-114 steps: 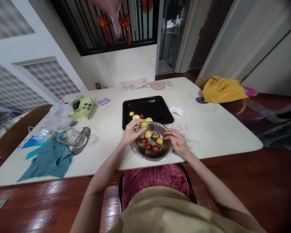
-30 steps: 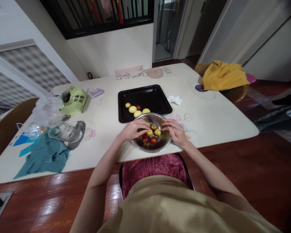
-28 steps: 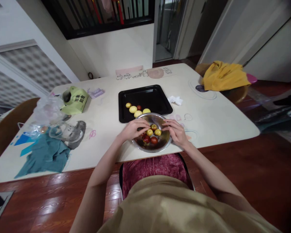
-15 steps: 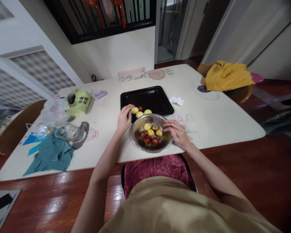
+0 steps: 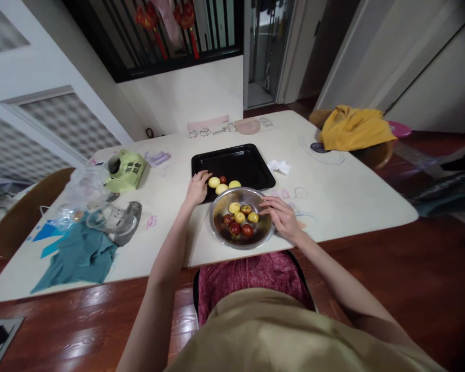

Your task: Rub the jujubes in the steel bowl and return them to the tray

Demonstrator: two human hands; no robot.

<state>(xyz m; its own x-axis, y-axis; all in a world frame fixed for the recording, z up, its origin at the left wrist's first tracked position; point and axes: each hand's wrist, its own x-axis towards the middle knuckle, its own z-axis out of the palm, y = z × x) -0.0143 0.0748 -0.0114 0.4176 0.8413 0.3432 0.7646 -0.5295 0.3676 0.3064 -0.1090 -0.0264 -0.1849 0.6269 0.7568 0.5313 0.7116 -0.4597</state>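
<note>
My left hand is at the left front part of a black baking tray, its fingers curled down together. What lies under the fingertips, if anything, is hidden. Just right of them, several round yellow fruits and a dark red one lie in the tray. A shiny metal bowl stands in front, overlapping the tray's near edge. Inside it are several small round fruits, some yellow, some reddish brown. My right hand grips the bowl's right rim, fingertips reaching over the edge.
On the table's left are a green tissue box, clear plastic bags, a transparent container and a teal cloth. A crumpled white tissue lies right of the tray. Yellow fabric drapes a chair at the right.
The view has shifted slightly, so the table sits a little lower. Both hands keep nearly the same places at the tray and bowl, and the fruits look unchanged.
</note>
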